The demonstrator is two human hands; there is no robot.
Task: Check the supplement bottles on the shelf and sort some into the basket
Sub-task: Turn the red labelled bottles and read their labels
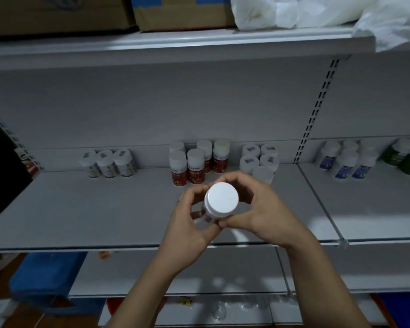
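Note:
I hold a white-capped supplement bottle (220,198) over the middle shelf (104,209), its cap facing me. My left hand (189,223) grips it from the left and below. My right hand (258,209) curls round it from the right, fingers over the far side. Behind my hands stands a group of red-labelled bottles (195,164). To the left are three pale-labelled bottles (108,163), to the right several white bottles (258,159). No basket can be made out for certain.
Blue-labelled bottles (346,162) and green bottles (405,157) stand on the neighbouring shelf bay at right. Cardboard boxes (180,13) and white plastic bags (317,13) lie on the top shelf. A dark object (3,166) juts in at left. A blue container (45,278) sits low on the left.

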